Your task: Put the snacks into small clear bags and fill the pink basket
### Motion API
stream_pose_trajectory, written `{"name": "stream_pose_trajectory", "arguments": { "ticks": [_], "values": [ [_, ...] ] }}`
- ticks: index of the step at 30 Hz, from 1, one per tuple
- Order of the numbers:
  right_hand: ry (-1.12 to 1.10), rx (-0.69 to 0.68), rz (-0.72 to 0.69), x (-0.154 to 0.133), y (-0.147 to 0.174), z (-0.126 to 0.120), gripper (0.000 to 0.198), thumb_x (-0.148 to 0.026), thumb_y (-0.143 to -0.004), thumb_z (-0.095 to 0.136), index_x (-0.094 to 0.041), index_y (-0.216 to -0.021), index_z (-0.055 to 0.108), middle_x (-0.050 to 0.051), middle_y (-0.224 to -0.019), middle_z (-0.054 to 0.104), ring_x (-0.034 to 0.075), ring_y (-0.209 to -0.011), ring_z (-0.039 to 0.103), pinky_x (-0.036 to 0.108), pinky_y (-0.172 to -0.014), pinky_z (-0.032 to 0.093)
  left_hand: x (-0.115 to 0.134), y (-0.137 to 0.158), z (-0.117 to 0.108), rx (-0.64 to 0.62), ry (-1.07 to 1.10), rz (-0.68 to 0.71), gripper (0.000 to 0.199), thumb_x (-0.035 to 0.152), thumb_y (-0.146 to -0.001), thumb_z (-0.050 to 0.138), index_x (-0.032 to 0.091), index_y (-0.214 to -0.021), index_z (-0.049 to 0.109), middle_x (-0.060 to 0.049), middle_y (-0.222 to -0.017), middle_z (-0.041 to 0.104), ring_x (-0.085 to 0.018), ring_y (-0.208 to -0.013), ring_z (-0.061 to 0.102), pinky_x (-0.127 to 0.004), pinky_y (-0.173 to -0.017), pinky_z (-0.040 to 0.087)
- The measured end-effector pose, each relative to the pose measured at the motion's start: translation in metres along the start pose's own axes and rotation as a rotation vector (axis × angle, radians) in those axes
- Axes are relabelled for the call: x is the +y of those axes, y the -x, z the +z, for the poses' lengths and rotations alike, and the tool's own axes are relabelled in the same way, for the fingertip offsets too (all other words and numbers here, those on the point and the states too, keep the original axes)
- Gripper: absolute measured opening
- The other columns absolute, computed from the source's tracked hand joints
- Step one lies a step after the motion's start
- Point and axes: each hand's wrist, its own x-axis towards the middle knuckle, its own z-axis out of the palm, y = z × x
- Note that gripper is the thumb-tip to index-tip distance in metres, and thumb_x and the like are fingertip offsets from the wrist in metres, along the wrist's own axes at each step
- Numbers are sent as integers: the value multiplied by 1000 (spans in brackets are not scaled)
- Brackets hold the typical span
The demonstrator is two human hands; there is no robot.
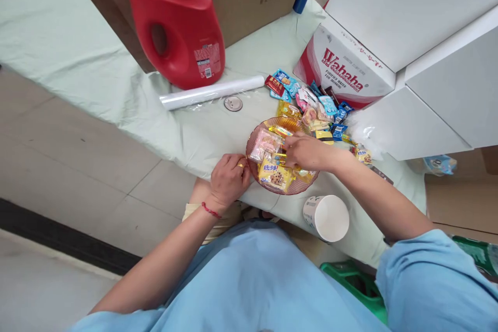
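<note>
- Head view looks down on a table draped in a pale green cloth (116,88), where a pink, ribbed, see-through plastic bowl (254,137) sits near the front edge.
- Left hand (229,179), a gold ring on one finger and a red string at the wrist, curls against the bowl's near-left rim; the fingers are bent and close together, steadying it rather than pinching anything.
- Right hand (307,151) lies over the bowl's right side, fingertips drawn together onto a small yellow wrapped sweet (280,131) inside; whether it is truly pinched or only touched I cannot tell.
- Already in the bowl: a pale pink wafer packet (264,146) and a yellow cookie packet (275,174) with blue lettering.
- Just behind the bowl lies a loose heap of mixed snack packets (311,106), blue, red and yellow, against a red-and-white Wahaha carton (342,75).
- Step in hand, as I judge it: arranging snacks in the bowl, partly filled.
- A next move would call for a light pinch and the left hand's firm hold, since the bowl stands close to the edge.
- Nearby: a white paper cup (327,218), a roll of clear film (212,92), a red detergent jug (175,21).
</note>
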Motion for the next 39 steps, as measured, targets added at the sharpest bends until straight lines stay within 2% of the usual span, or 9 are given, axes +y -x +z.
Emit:
{"name": "stream_pose_trajectory", "arguments": {
  "ticks": [5,11,15,21,24,27,31,33,39],
  "values": [
    [123,11,-136,-12,-4,26,22,-17,-100,61,-19,-86,77,11,-97,75,29,-117,57,40,-90,43,-1,1,0,-17,24,-19,15,11,-91,61,18,-94,73,-10,-98,76,-27,-91,64,-39,-79,52],
    [100,369,112,-17,13,37,32,-14,-106,46,-17,-129,68,15,-126,70,28,-109,57,42,-93,47,1,0,-1,25,8,-4,16,9,-91,60,18,-92,72,-9,-96,77,-25,-88,64,-38,-78,53],
    [-132,564,311,-25,36,29,22,-26,-108,49,-17,-118,67,13,-110,67,25,-102,60,38,-86,50,1,0,-1,29,-6,-1,15,10,-91,60,19,-91,71,-9,-96,77,-26,-88,64,-38,-78,53],
    [-183,310,308,-50,50,41,23,-30,-107,52,-17,-99,70,12,-98,68,27,-95,58,43,-89,51,-6,4,1,-11,35,-10,14,12,-91,61,20,-94,72,-10,-100,78,-27,-92,66,-40,-81,53],
    [-235,506,377,-60,65,49,26,-30,-109,48,-18,-109,70,13,-105,71,26,-100,60,43,-93,52,-11,7,5,-27,58,-33,11,15,-90,63,19,-95,72,-12,-104,78,-29,-96,66,-42,-82,53],
    [-280,797,647,-57,113,66,24,-33,-107,50,-22,-108,71,11,-106,73,26,-101,64,43,-95,52,-14,8,8,-34,46,-49,11,16,-90,63,19,-95,73,-13,-103,78,-31,-96,67,-43,-80,52],
    [-389,1018,1391,-26,220,109,31,-47,-101,54,-22,-108,72,11,-109,75,26,-100,68,41,-94,55,-15,8,10,25,40,-24,8,19,-88,66,21,-94,72,-11,-99,78,-31,-92,67,-42,-74,50],
    [-446,979,1690,-5,273,131,40,-47,-98,51,-16,-115,71,17,-120,74,29,-110,67,44,-103,52,-15,8,11,44,47,-21,9,21,-87,66,23,-95,71,-8,-98,77,-31,-91,66,-42,-74,50],
    [-830,709,1599,28,347,162,43,-35,-81,75,-17,-120,77,16,-134,74,30,-123,66,42,-111,48,-15,3,13,88,-14,-26,3,30,-87,64,27,-87,63,-3,-86,72,-26,-83,62,-37,-66,46]
  ]
}}
